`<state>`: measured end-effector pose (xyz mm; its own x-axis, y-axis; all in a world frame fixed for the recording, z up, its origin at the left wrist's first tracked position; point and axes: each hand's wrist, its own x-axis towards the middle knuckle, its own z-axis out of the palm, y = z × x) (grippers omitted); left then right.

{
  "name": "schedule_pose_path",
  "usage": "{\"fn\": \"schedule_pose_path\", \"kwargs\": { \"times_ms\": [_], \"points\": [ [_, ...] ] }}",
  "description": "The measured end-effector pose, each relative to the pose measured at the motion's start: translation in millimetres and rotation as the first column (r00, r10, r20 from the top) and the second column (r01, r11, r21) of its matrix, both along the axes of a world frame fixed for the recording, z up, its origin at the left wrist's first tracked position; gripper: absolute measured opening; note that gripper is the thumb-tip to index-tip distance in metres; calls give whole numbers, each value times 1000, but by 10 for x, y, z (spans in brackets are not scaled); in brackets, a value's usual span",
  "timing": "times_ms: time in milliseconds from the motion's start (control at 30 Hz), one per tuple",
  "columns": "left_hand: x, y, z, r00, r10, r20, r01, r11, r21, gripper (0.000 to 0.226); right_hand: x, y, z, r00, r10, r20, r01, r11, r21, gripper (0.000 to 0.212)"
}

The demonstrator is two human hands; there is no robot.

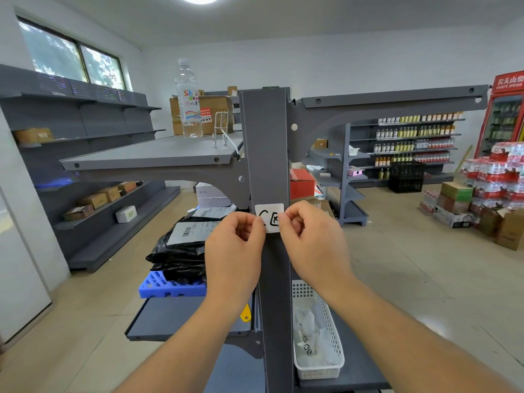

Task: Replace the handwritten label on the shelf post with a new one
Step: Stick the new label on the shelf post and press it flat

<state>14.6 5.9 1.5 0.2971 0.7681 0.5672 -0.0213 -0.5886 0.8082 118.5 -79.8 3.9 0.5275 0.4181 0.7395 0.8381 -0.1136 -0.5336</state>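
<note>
Far left: grey wall shelving (93,154) is carrying a few cardboard boxes; print on them is too blurred to read. A water bottle (188,99) is standing upright on the top shelf board (153,153) of the centre unit, with a white wire rack (222,129) lying near it. Below, black poly mailers (178,251) with barcode stickers are sitting on a blue plastic crate (167,286); crate is partly hidden behind the left forearm.

Left hand (234,256) is curled, thumb and forefinger pinching the left edge of the handwritten label (269,218). Label is lying against the front face of the grey shelf post (268,154); black marker reads "C" plus a boxed character, partly covered by fingers. Cannot tell whether the label is stuck down or only held there.

Right hand (313,245) is also curled, fingertips gripping the label's right edge.

Right of the post: white perforated basket (330,361) is holding crumpled white paper scraps, markings illegible. A yellow object (246,312) is peeking out beside the left wrist, mostly hidden. Far right: stocked bottle shelves (411,143), stacked water packs (496,177), red cooler (506,112) cut off by the frame edge
</note>
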Motion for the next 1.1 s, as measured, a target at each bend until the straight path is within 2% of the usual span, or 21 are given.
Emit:
{"fn": "schedule_pose_path", "kwargs": {
  "times_ms": [300, 467, 767, 1100],
  "points": [
    [12, 19, 0, 1000, 20, -19, -20, 1000, 13, 11, 13, -5, 19, 999, -46, -23, 45, 999, -15, 24],
    [-16, 34, -16, 1000, 9, 1, -9, 1000, -11, 11, 58, -32, 21, 998, -2, -65, 1, 1000, -14, 25],
    [3, 23, 128, 1000, -9, 23, 7, 999, 49, 12, 72, 42, 127, 995, 47, -93, -43, 998, 41, 26],
    [-1, 126, 125, 992, -73, 99, 79, 996, -50, 14, 170, 14, 140, 972, 180, -151, -171, 983, 72, 14]
  ]
}}
